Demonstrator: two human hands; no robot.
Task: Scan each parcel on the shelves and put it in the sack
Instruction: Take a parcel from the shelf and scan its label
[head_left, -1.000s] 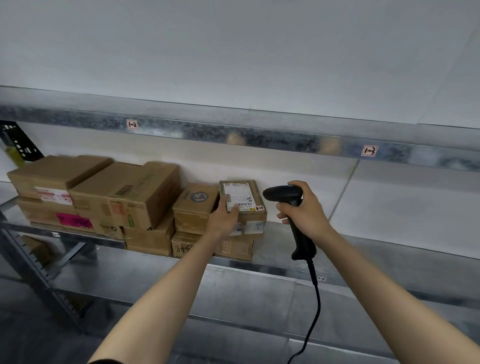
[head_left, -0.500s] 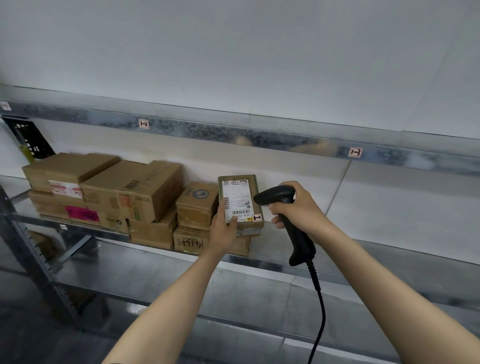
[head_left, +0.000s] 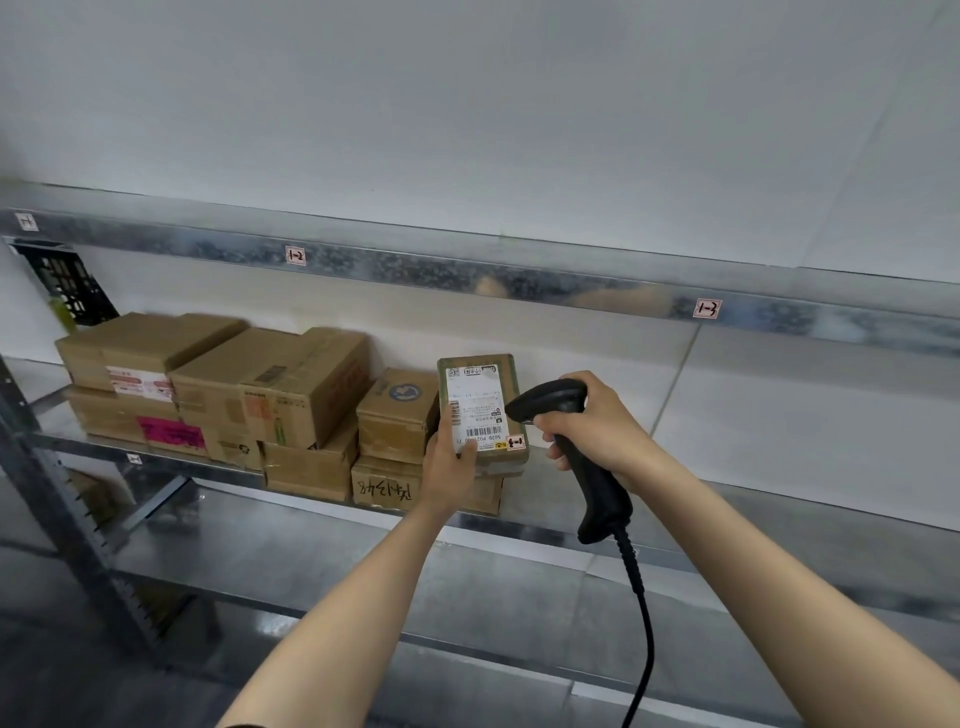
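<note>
A plain white wall (head_left: 467, 104) fills the background, a red-edged tag marked 1-2 (head_left: 295, 255) and a tag marked 1-3 (head_left: 707, 308) below it, a black perforated panel (head_left: 70, 283) at far left.

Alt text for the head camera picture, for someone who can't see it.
A left hand holds a small labelled parcel upright while the right hand aims a corded scanner at it. More cardboard boxes sit stacked on the metal shelf behind.
</note>
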